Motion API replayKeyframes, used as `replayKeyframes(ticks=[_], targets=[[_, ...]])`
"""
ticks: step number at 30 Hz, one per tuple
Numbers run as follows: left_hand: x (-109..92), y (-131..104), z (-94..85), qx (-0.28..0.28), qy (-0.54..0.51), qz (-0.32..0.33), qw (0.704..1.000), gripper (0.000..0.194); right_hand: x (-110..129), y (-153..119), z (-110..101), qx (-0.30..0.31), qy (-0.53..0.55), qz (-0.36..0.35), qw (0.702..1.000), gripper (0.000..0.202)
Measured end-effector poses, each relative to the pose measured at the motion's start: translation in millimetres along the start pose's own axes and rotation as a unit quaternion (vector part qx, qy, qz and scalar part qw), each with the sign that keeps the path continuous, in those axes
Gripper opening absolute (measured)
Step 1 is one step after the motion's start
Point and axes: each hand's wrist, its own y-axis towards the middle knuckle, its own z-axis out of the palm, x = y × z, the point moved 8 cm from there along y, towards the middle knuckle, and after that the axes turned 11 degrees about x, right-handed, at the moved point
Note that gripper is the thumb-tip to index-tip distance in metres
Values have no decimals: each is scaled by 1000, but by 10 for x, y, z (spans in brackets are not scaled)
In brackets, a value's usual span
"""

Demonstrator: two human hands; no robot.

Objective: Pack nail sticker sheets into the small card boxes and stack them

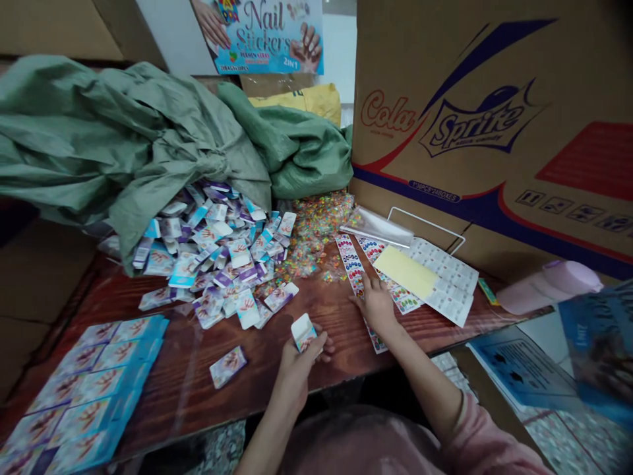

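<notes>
My left hand (307, 356) is closed around a small nail sticker box (303, 332), its white end flap standing up. Over a narrow strip of nail stickers (352, 264) lies my right hand (376, 305), its thumb apart from the fingers and the fingertips touching the strip. A second sticker strip (406, 298) is beside it, partly under a yellow card (405, 270) and printed white sheets (448, 280). Another small box (228, 367) lies flat, left of my left hand.
A heap of small boxes (217, 254) spills from a green sack (198, 145). Tiny colourful packets (316, 227) are piled beside it. Stacked boxes (84, 389) stand front left. A large carton (484, 86) and a pink bottle (548, 287) bound the right side.
</notes>
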Motion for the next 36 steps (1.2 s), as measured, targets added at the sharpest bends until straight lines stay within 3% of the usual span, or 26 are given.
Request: replayKeyframes(ticks=[5,10,17,22,26,29,32,34,36], targets=[[1,44,41,0,15,4,1000,44,23,37,37,39,-7,10,999,45],[41,51,77,8,21,1,1000,44,-5,42,-70,66,0,34,997,49],[18,170,165,-6,12,5,1000,47,-34,-109,-155,35,70,29,996,49],[-62,385,361,1,-31,54,998,39,173,-538,-314,-61,146,-49,986,40],[-186,464,478,12,-111,82,990,35,352,-734,-470,-48,229,-113,966,35],[-358,413,452,2,-125,110,986,33,306,-699,-724,-61,284,-145,946,33],[-534,314,451,26,-94,128,987,31,274,-600,-998,-89,281,-216,931,46],[-646,238,487,53,-48,144,987,29,334,-537,-1061,-65,274,-278,918,59],[-750,162,534,70,18,165,984,24,413,-488,-1018,-10,303,-314,900,56]])
